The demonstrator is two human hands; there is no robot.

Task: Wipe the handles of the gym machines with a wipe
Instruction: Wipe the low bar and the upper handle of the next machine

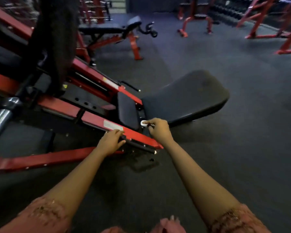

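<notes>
Currently we are in the wiping step. Our right hand (158,130) pinches the small white crumpled wipe (143,123) at its 10 o'clock, against the lower corner of the black padded seat (128,111). We cannot tell what part lies under it. Our left hand (111,142) holds the red steel frame rail (138,137), fingers over the top and thumb on the slim black bar handle (141,146). That handle lies at 6 o'clock of the wipe. Next, we judge, the wipe must travel there and cover it end to end.
</notes>
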